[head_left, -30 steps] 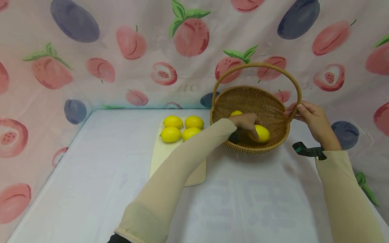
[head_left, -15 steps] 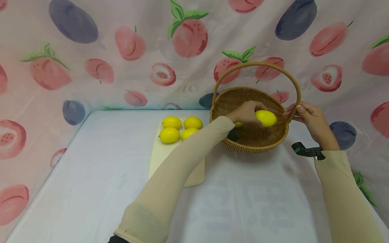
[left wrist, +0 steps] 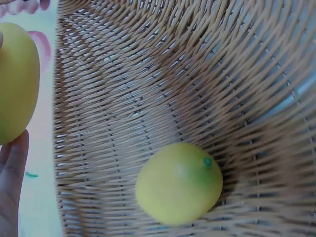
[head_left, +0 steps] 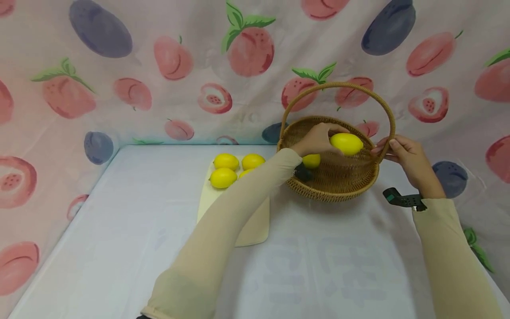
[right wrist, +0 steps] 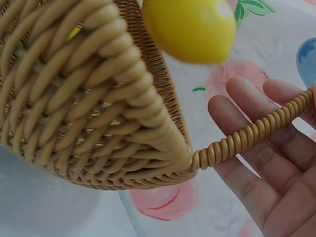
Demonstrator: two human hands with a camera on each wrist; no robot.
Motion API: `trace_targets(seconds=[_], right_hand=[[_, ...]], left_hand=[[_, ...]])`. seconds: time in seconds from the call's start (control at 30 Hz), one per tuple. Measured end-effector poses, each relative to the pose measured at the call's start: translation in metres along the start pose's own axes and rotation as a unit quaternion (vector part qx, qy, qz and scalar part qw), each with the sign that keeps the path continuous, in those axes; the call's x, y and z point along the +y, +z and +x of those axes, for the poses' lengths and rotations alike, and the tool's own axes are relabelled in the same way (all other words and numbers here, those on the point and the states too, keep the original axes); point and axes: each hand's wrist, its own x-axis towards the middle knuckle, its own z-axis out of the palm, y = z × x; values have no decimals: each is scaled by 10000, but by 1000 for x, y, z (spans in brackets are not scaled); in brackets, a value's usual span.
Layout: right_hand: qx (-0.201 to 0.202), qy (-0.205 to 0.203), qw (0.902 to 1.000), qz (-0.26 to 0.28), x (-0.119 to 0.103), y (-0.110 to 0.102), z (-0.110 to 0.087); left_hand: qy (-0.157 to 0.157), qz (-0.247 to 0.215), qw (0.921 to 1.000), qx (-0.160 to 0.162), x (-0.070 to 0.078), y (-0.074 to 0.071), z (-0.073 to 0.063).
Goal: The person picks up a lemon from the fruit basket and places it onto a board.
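Note:
Over the wicker basket (head_left: 330, 192), my left hand (head_left: 316, 138) grips a yellow lemon (head_left: 347, 144), thumb and fingers at its near end. A second lemon (left wrist: 177, 185) lies inside on the woven floor, partly covered by my left wrist in the head view. My right hand (head_left: 412, 161) pinches the right foot of the basket's arched handle (right wrist: 256, 131), thumb in front and fingers behind. The basket leans so its mouth faces forward. In the right wrist view, the held lemon (right wrist: 192, 29) shows beyond the rim.
A cream cutting board (head_left: 255, 228) lies left of the basket, with several lemons (head_left: 223, 177) at its far end. My left forearm crosses over it and covers part of one lemon. Behind the white-covered table (head_left: 131, 230) hangs a fruit-print cloth (head_left: 139, 57).
My left hand has lifted the lemon from low in the basket up to about the rim's height. The basket has tipped slightly. My right hand keeps its hold on the handle.

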Motion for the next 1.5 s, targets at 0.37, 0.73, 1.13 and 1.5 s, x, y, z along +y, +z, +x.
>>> trace_targets(seconds=[0.37, 0.73, 1.13, 1.5], right_hand=[[-17, 122, 9999, -20, 1, -1, 0], [16, 181, 9996, -223, -3, 1, -1], [-79, 88, 9995, 305, -3, 3, -2], [-98, 117, 9998, 145, -4, 2, -2]], left_hand=[[144, 269, 9994, -146, 18, -26, -26], [151, 419, 9989, -124, 34, -47, -64], [216, -134, 9995, 211, 13, -59, -121], [-113, -290, 9986, 432, -16, -70, -173]])
